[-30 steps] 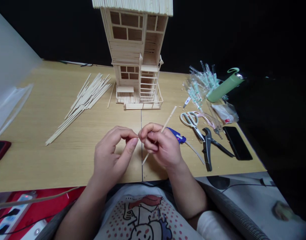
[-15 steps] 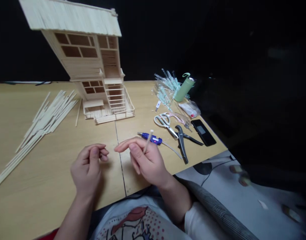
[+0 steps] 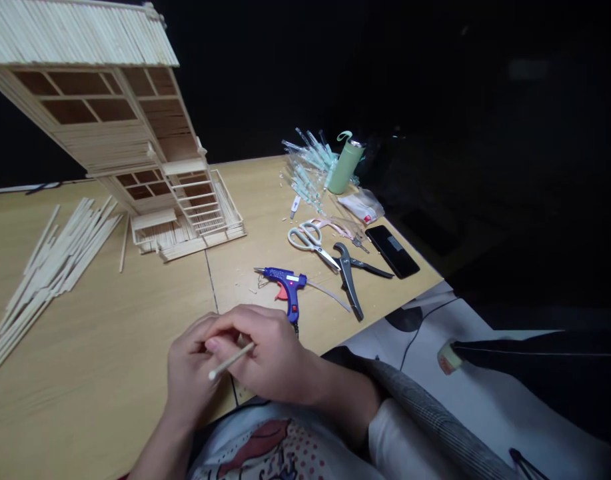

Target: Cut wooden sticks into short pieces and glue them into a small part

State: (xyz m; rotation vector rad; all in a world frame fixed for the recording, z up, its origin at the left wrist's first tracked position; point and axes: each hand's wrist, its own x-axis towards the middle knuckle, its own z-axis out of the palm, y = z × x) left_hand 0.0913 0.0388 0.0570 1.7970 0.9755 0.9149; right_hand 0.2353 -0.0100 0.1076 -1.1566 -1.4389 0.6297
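- Our right hand has its fingers curled round a thin wooden stick; one end juts from the grip towards our body, perhaps because gripping it low in the fist leaves the fingertips free.
- Our left hand sits just beside it, the two sets of fingers meeting; the left fingertips are mostly hidden, so we cannot tell whether they pinch anything.
- Just beyond our right fingers lies the glue gun, its nozzle pointing left over a thin wire loop, which seems there to prop the tip off the table.
- Further right of our fingers rest the scissors and black pliers, probably set aside there so that the space under our hands stays uncluttered.
- Ahead and left of our fingers stands the stick-built house, well apart from them, presumably out of elbow range.
- Left of our fingers, loose sticks lie fanned, likely for easy picking.
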